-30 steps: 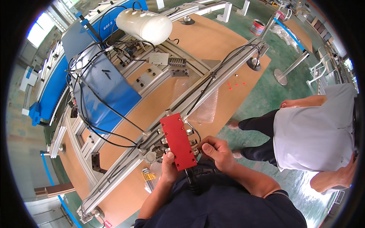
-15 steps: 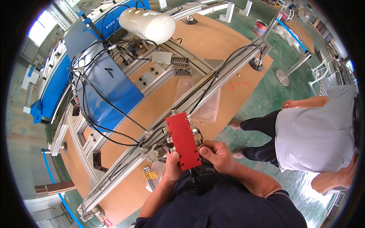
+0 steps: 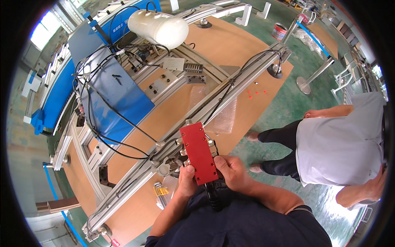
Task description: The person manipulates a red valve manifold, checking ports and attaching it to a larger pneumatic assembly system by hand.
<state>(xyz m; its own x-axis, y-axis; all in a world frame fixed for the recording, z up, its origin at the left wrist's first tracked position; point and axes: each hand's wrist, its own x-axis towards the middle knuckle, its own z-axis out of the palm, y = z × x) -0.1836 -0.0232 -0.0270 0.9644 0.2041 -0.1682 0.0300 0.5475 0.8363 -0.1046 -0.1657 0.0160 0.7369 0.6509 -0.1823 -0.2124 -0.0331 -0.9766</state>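
Between my two hands I hold a red rectangular metal block [image 3: 198,152] with small screws in its face and silver fittings along its sides. A thick black cable [image 3: 212,196] comes out of its lower end. My left hand [image 3: 187,181] is closed on the lower left edge, thumb up, beside the fittings. My right hand [image 3: 232,172] grips the lower right edge, its thumb along the side; its other fingers are hidden behind. Just beyond the block runs an aluminium profile rail [image 3: 135,181] carrying black cables. A round grey fitting [image 3: 164,168] sits beside my left hand.
A white cylindrical tank [image 3: 158,28] and a blue sloped cover [image 3: 119,99] stand on the frame. Bubble wrap [image 3: 224,117] and small red pieces [image 3: 257,93] lie on the brown board [image 3: 263,78]. Yellow-handled tools [image 3: 161,190] lie near my left forearm. Another person [image 3: 337,140] stands at right.
My right hand has shifted slightly left, closer against the block's side. The block stays almost in place, and the surroundings have slid slightly left in the view.
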